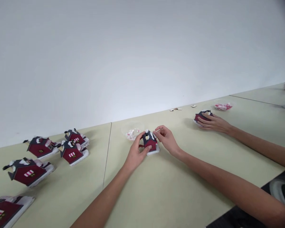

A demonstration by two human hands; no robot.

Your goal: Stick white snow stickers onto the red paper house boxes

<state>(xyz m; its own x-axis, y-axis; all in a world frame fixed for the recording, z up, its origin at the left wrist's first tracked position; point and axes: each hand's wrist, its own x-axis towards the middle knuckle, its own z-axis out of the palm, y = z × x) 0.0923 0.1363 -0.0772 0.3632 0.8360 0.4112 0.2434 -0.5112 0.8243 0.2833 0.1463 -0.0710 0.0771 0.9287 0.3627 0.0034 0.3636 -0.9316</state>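
The snow-trimmed miniature house (153, 146) is grasped by the left hand (136, 151), short of the table's (180, 190) far edge; whether anything is pinched by the right hand (167, 139) beside its roof cannot be told. By a backward slip, the clear container (125, 128) beyond could be knocked.

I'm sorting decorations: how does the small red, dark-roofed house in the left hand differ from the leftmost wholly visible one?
The small red, dark-roofed house is gripped by the left hand; the leftmost wholly visible red house stands untouched. The leftmost house shows a striped patch on its facing wall; I can't make one out on the held house, partly covered. Both have red walls, dark roofs and white bases.
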